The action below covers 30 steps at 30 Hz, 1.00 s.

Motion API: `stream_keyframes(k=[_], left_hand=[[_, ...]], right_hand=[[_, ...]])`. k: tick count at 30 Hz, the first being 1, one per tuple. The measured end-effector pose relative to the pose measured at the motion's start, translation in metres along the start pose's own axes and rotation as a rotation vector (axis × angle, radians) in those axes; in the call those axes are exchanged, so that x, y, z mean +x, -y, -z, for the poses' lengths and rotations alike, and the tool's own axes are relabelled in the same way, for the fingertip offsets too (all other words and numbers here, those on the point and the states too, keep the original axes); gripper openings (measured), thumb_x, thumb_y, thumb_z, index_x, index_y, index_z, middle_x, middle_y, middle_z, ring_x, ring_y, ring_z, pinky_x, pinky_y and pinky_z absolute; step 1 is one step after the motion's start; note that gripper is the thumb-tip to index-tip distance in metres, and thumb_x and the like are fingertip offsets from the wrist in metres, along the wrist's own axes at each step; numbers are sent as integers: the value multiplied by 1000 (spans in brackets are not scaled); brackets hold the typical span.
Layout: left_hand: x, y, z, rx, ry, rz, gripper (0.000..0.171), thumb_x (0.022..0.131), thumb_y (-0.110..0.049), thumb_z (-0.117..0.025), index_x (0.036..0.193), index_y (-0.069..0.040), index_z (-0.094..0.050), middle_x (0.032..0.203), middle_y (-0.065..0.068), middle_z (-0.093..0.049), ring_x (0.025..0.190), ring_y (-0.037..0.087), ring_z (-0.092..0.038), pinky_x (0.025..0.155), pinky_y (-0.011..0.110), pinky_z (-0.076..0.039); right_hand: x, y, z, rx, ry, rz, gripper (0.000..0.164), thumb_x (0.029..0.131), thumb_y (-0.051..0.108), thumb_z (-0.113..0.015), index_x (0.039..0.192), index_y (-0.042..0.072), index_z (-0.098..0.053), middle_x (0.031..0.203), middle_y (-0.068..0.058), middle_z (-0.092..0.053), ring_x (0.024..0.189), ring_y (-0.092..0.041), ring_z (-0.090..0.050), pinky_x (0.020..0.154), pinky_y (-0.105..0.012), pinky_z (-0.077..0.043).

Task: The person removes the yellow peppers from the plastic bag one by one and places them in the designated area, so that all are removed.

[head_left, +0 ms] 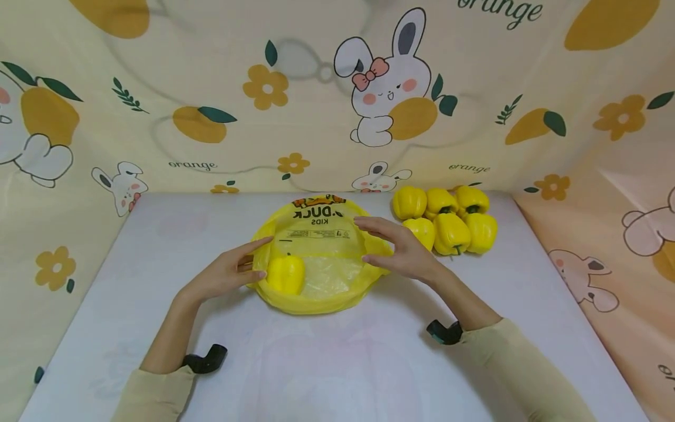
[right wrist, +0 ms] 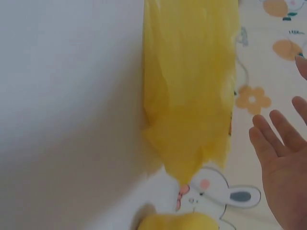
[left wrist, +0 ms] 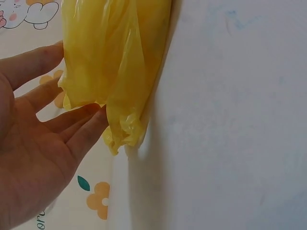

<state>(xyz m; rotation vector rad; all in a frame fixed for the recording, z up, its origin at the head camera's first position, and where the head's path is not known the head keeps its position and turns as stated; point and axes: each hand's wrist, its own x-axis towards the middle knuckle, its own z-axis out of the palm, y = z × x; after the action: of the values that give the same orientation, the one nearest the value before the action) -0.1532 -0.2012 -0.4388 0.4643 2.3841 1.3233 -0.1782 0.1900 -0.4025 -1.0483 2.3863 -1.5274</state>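
A yellow plastic bag point(head_left: 327, 305) stands on the table with its mouth spread wide, dark print showing on its far inside wall. Inside it, at the left, sits one yellow bell pepper point(head_left: 286, 274). My left hand point(head_left: 224, 272) is at the bag's left rim, thumb and fingers spread and loosely extended. Its fingertips touch the thin plastic in the left wrist view, without curling round it. On the other side, my right hand point(head_left: 406, 252) hovers by the right rim with fingers apart and nothing in its grasp. A gap shows between this hand and the bag point(right wrist: 189, 81) in the right wrist view.
Several yellow bell peppers point(head_left: 452, 233) are grouped at the back right of the white table point(head_left: 327, 363), just beyond my right hand. A cream cloth point(head_left: 316, 140) printed with rabbits and oranges hangs behind and along both sides. Black wrist cameras point(head_left: 207, 358) are worn on both forearms.
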Motion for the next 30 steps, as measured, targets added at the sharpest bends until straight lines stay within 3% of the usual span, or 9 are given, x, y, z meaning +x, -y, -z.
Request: stream_keyframes(k=[5, 8, 16, 21, 30], left_hand=[[1, -2, 0, 23, -8, 2, 72, 92, -25, -72, 154, -15, -38, 159, 15, -31, 142, 37, -36, 113, 53, -34], [1, -3, 0, 23, -12, 2, 71, 92, -22, -72, 154, -13, -38, 160, 15, -31, 143, 37, -35, 114, 53, -33], [1, -3, -1, 19, -23, -1, 70, 92, -23, -72, 153, -12, -39, 159, 15, -31, 141, 38, -37, 113, 53, -34], [-1, -2, -1, 5, -15, -12, 71, 92, -25, -72, 153, -13, -38, 159, 15, -31, 139, 39, -39, 112, 53, -36], [-1, -3, -3, 9, -19, 7, 72, 92, -25, -73, 153, -13, -39, 158, 17, -32, 138, 40, -42, 110, 53, -38]], right_hand=[[6, 25, -13, 11, 32, -20, 61, 85, -3, -74, 141, -2, -50, 147, -19, -48, 132, -38, -47, 112, -51, -37], [9, 28, -20, 5, 55, -26, 60, 85, -2, -74, 141, -3, -51, 145, -19, -50, 131, -36, -49, 111, -51, -38], [18, 0, -47, 50, 84, 51, 65, 85, 1, -77, 144, 2, -49, 146, -14, -50, 132, -36, -48, 111, -49, -39], [24, -2, -62, 50, 92, 58, 63, 87, 9, -77, 144, 10, -51, 146, -10, -51, 132, -28, -49, 110, -43, -41], [32, 1, -79, 22, 144, 45, 61, 88, 14, -77, 144, 15, -52, 145, -4, -53, 130, -34, -51, 109, -42, -43]])
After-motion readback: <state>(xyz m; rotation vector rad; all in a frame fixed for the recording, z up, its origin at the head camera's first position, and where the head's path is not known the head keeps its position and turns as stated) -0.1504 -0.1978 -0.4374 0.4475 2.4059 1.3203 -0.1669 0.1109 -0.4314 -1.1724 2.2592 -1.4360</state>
